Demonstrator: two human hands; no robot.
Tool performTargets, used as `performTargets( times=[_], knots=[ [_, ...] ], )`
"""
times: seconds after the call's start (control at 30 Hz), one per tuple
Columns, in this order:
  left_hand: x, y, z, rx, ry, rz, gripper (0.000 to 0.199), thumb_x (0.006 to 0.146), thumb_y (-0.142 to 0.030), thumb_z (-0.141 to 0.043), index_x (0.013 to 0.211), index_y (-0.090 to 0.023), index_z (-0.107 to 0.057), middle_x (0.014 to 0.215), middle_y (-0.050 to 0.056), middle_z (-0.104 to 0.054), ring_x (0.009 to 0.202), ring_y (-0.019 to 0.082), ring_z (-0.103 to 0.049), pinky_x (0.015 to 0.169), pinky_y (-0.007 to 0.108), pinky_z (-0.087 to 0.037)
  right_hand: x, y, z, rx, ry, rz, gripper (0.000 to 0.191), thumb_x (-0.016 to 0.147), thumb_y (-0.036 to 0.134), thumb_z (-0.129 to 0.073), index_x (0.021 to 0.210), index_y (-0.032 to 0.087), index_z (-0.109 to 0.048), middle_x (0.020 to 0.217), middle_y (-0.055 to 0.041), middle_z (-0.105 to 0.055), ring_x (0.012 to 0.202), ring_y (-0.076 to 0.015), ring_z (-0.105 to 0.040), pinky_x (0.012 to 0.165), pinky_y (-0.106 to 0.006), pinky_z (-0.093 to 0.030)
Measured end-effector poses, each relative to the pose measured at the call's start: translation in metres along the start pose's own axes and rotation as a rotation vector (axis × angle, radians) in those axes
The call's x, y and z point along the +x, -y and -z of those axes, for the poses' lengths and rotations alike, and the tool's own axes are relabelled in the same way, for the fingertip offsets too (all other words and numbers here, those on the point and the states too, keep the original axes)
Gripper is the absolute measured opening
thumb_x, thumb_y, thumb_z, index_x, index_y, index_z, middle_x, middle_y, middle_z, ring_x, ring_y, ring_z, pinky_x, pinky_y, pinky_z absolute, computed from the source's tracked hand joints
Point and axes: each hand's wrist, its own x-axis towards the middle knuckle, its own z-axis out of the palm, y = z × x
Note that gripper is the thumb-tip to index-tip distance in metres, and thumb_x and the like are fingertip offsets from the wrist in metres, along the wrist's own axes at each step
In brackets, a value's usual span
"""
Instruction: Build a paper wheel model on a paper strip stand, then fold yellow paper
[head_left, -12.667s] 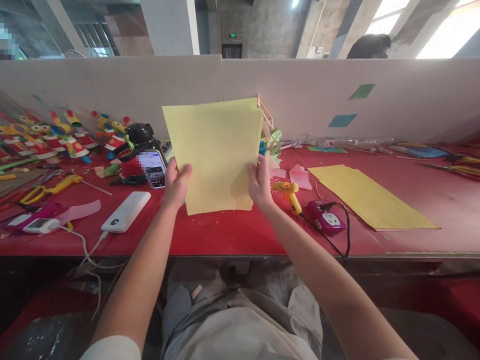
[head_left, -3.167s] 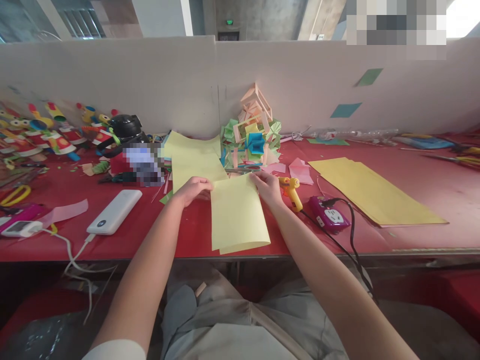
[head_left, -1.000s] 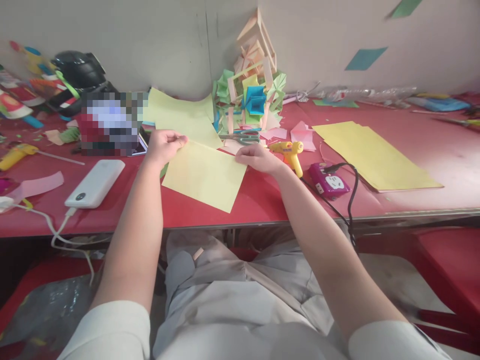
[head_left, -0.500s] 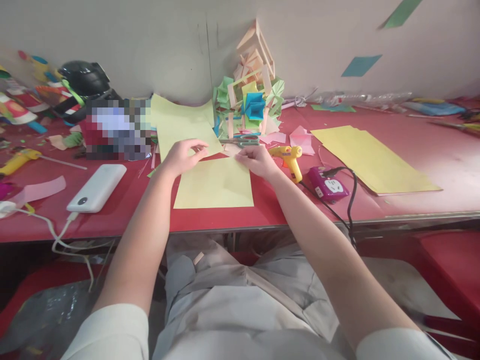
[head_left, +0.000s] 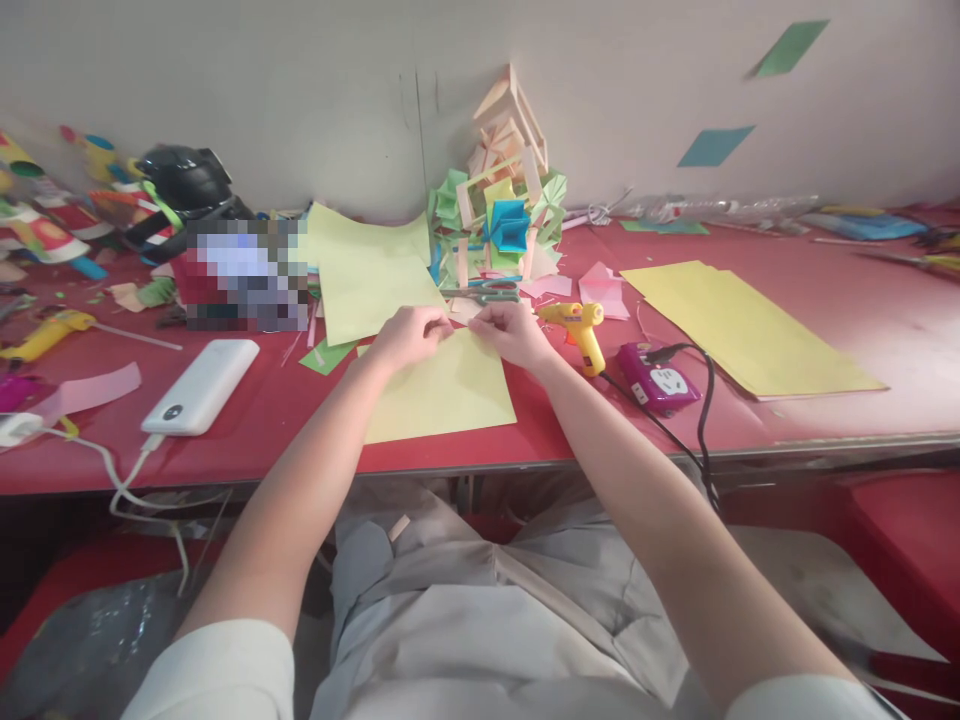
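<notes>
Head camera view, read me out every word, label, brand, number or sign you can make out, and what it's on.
No text can be read.
Glue gun beside the purple socket: small dark label, too blurred to read.
Purple socket: any markings are too small to read.
White power bank: dark round spot, no legible number.
Front pale yellow sheet: no writing visible.

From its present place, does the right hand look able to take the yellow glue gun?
Probably yes. The yellow glue gun lies just beside the right hand, with nothing visible between them. The hand seems to pinch the pale yellow sheet, so it would first need to let go.
</notes>
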Motion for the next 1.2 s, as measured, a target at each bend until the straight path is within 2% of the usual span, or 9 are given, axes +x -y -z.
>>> performTargets(
  times=[0.13, 0.3, 0.5, 0.6, 0.7, 0.9, 1.07, 1.2],
  knots=[
    [0.002, -0.001, -0.003, -0.085, 0.041, -0.063, 0.017, 0.085, -0.033, -0.063, 0.08, -0.017, -0.07, 0.066, 0.001, -0.061, 0.058, 0.013, -0.047, 0.06, 0.027, -0.036, 0.001, -0.004, -0.002, -0.061, -0.02, 0.032, 0.031, 0.079, 0.045, -0.067, 0.069, 0.016, -0.065, 0.061, -0.0003, -0.054, 0.056, -0.011, -0.042, 0.052, -0.027, -0.031],
    [0.005, -0.002, -0.004, -0.065, -0.019, -0.016, 0.012, 0.082, -0.023, -0.062, 0.074, -0.016, -0.067, 0.061, -0.001, -0.058, 0.055, 0.011, -0.044, 0.056, 0.026, -0.034, 0.001, -0.004, -0.004, -0.046, 0.01, 0.003, 0.035, 0.08, 0.049, -0.069, 0.078, 0.015, -0.072, 0.062, -0.0009, -0.056, 0.056, -0.0114, -0.043, 0.051, -0.027, -0.031],
    [0.0, 0.01, 0.012, -0.076, 0.018, 0.026, 0.024, 0.084, -0.039, -0.065, 0.083, -0.017, -0.075, 0.07, 0.003, -0.069, 0.064, 0.015, -0.056, 0.062, 0.027, -0.04, -0.001, 0.001, 0.002, -0.147, -0.058, 0.057, 0.034, 0.083, 0.046, -0.065, 0.069, 0.016, -0.067, 0.062, -0.0007, -0.055, 0.059, -0.0126, -0.045, 0.056, -0.028, -0.034],
    [-0.004, 0.017, 0.022, -0.069, 0.022, 0.091, 0.019, 0.083, -0.034, -0.066, 0.082, -0.017, -0.076, 0.076, 0.004, -0.073, 0.069, 0.017, -0.063, 0.066, 0.029, -0.044, -0.001, 0.003, 0.003, -0.117, -0.061, 0.048, 0.037, 0.084, 0.05, -0.063, 0.069, 0.016, -0.067, 0.061, -0.0004, -0.054, 0.06, -0.0127, -0.044, 0.055, -0.028, -0.033],
    [-0.006, 0.019, 0.026, -0.053, -0.002, 0.128, 0.014, 0.082, -0.026, -0.066, 0.081, -0.018, -0.077, 0.079, 0.005, -0.076, 0.075, 0.019, -0.067, 0.069, 0.029, -0.046, -0.001, 0.003, 0.001, -0.049, -0.028, 0.03, 0.036, 0.082, 0.049, -0.064, 0.071, 0.016, -0.07, 0.065, -0.0017, -0.059, 0.061, -0.0133, -0.048, 0.057, -0.028, -0.037],
    [-0.008, 0.017, 0.024, 0.002, 0.025, 0.13, 0.018, 0.085, -0.032, -0.065, 0.084, -0.018, -0.076, 0.076, 0.004, -0.074, 0.068, 0.018, -0.063, 0.066, 0.03, -0.044, -0.003, 0.004, 0.003, 0.044, -0.056, -0.053, 0.03, 0.076, 0.046, -0.073, 0.073, 0.017, -0.071, 0.07, -0.0041, -0.066, 0.065, -0.0166, -0.058, 0.059, -0.029, -0.045],
    [-0.009, 0.019, 0.022, 0.015, 0.061, 0.114, 0.017, 0.084, -0.032, -0.063, 0.081, -0.018, -0.073, 0.075, 0.004, -0.072, 0.066, 0.016, -0.06, 0.065, 0.029, -0.043, -0.003, 0.005, 0.002, -0.023, 0.031, 0.054, 0.023, 0.081, 0.038, -0.066, 0.08, 0.017, -0.074, 0.083, -0.0056, -0.072, 0.075, -0.0178, -0.063, 0.069, -0.03, -0.049],
    [-0.007, 0.015, 0.012, -0.002, 0.07, 0.048, 0.018, 0.086, -0.033, -0.061, 0.084, -0.02, -0.073, 0.077, 0.003, -0.072, 0.068, 0.016, -0.06, 0.067, 0.029, -0.043, -0.002, 0.002, -0.004, -0.074, 0.069, 0.057, 0.018, 0.078, 0.032, -0.067, 0.081, 0.017, -0.076, 0.084, -0.0064, -0.075, 0.079, -0.0195, -0.066, 0.07, -0.03, -0.049]
  ],
)
